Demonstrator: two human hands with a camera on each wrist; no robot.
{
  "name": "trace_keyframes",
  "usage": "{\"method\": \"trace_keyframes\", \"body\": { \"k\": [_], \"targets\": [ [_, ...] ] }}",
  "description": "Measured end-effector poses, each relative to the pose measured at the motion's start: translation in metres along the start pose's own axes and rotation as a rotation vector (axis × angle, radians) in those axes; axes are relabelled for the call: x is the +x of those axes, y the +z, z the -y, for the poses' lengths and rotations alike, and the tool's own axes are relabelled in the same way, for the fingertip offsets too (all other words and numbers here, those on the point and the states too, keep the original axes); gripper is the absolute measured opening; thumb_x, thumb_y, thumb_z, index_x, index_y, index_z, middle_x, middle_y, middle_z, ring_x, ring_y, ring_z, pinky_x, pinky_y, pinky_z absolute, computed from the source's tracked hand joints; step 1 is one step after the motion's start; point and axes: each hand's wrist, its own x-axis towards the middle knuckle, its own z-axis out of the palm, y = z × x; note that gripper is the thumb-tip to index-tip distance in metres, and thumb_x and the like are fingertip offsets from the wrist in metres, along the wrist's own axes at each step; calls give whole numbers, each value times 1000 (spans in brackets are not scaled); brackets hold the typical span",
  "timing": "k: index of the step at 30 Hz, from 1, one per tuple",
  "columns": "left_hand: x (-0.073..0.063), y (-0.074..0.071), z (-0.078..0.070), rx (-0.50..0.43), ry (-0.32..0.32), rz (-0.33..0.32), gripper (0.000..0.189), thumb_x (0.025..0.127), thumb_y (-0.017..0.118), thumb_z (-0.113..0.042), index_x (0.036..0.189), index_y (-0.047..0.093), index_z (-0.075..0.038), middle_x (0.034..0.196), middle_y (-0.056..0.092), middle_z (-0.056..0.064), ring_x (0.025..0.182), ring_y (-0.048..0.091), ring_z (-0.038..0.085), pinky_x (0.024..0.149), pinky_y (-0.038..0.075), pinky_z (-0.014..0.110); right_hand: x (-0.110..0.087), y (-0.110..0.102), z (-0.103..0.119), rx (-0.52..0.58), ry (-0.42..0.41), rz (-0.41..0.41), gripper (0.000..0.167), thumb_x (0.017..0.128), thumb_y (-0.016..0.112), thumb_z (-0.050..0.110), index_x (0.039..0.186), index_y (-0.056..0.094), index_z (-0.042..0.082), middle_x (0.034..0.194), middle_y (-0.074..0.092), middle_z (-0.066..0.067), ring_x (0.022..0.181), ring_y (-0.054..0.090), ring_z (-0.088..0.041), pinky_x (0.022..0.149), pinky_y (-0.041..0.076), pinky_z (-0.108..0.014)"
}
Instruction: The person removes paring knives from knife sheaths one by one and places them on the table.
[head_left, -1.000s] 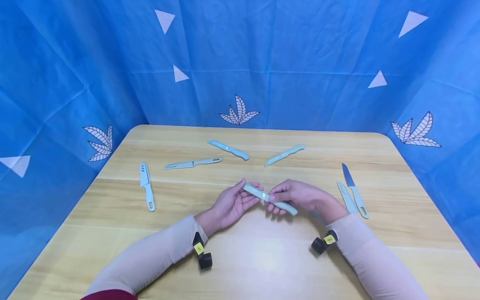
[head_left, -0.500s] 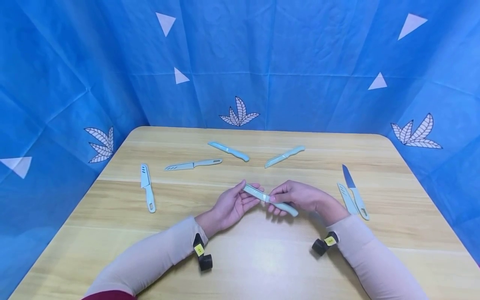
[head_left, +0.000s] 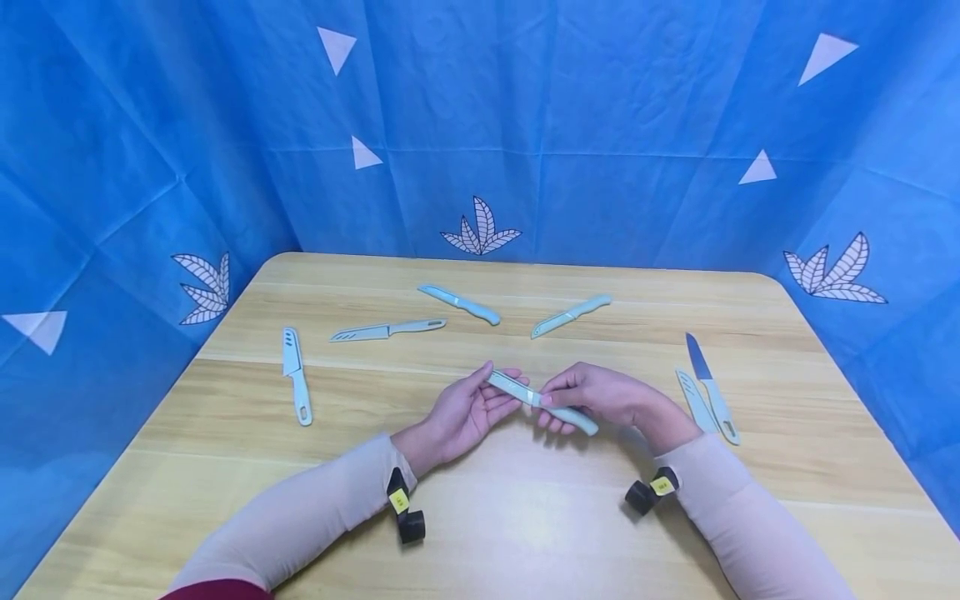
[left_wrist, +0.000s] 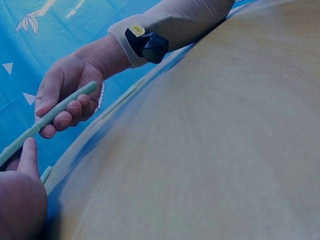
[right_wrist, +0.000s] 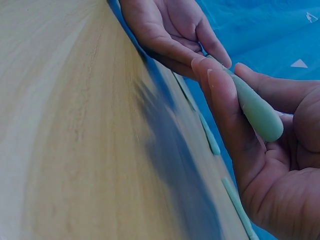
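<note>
Above the middle of the table, both hands share a pale green knife (head_left: 573, 417) whose blade lies inside a matching sheath (head_left: 512, 386). My left hand (head_left: 457, 419) supports the sheath's far end, thumb against its tip and fingers beneath. Farther right, my right hand (head_left: 596, 391) grips the knife near where handle and sheath meet, thumb on top. In the left wrist view the handle (left_wrist: 70, 104) slants across the right hand's curled fingers. From the right wrist, the rounded handle butt (right_wrist: 265, 120) sticks out toward the camera; the sheath is mostly hidden there.
On the wooden table (head_left: 517, 533), sheathed knives lie at left (head_left: 297, 375), left of centre (head_left: 390, 330) and along the back (head_left: 459, 303). Another sheathed knife (head_left: 572, 316) lies back right. By the right forearm are a bare dark-bladed knife (head_left: 712, 392) and a loose sheath (head_left: 695, 402).
The head view has shifted slightly. Both hands keep the same hold on the sheathed knife, and the knives on the table stay where they were.
</note>
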Motion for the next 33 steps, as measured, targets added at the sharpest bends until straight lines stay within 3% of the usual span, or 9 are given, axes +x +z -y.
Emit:
{"method": "trace_keyframes", "body": {
  "k": [24,33],
  "targets": [
    [0,0,0,-22,4,-2,50,106,40,-30,138,40,8,126,61,19,122,56,31,106,45,35,-4,5,6,-97,0,-52,30,98,59,14,113,64,-12,91,70,-20,74,67,-22,70,61,-37],
    [0,1,0,-30,3,-13,51,106,40,-31,140,39,8,126,61,20,125,54,31,106,45,35,-6,2,6,-80,-4,-23,31,98,60,14,111,64,-14,91,71,-20,75,67,-22,69,61,-34]
  ]
}}
